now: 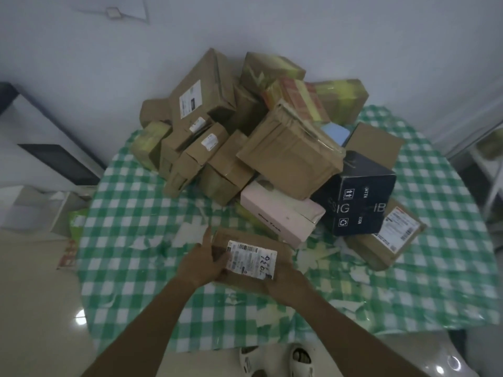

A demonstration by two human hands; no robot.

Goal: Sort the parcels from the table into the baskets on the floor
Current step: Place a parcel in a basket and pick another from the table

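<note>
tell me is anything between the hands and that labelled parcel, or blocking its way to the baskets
Nothing separates them: the left hand and right hand both hold the small labelled parcel, clear of the pile. No basket is in view, so that path cannot be judged.

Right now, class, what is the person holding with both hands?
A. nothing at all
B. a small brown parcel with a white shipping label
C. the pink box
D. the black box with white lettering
B: the left hand and right hand grip the small brown parcel, white label up, in front of the pile on the checked tablecloth.
</note>
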